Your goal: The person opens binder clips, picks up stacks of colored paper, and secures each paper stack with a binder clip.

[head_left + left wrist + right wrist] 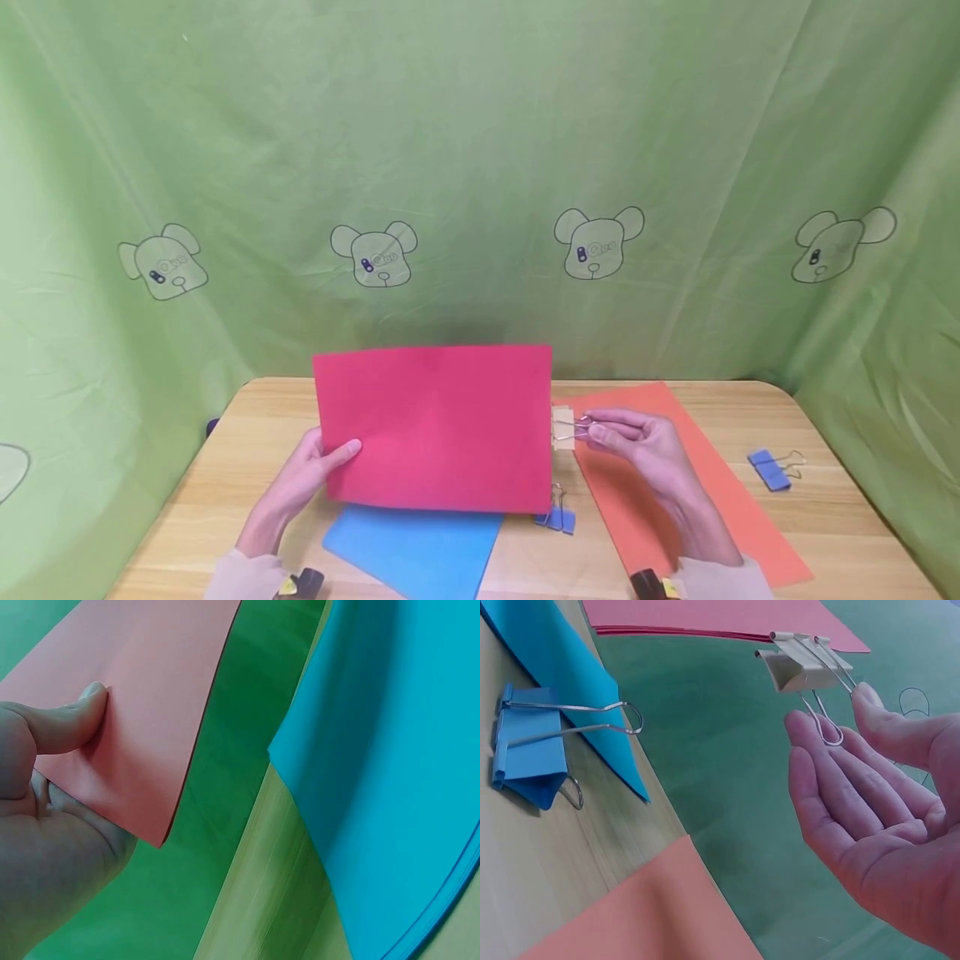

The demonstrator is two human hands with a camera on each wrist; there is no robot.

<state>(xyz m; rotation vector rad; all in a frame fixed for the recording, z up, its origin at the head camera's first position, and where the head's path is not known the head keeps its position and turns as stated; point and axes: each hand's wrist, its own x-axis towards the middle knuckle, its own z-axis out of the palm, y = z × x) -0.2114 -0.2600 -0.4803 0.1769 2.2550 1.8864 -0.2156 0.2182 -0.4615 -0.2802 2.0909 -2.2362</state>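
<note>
A stack of red paper sheets (442,425) is held up above the table. My left hand (307,467) pinches its left edge, thumb on the front face and fingers behind, as the left wrist view also shows. At the right edge is a cream binder clip (810,666). My right hand (637,437) pinches its wire handles, the thumb on one and the fingers at the other. The clip's mouth is right at the sheets' edge; I cannot tell whether it bites them.
Blue paper sheets (420,550) lie below the red stack, and orange paper (645,500) lies under my right hand. One blue binder clip (558,521) sits between them, another blue clip (769,471) at the table's right. A green curtain (480,167) surrounds the wooden table (840,533).
</note>
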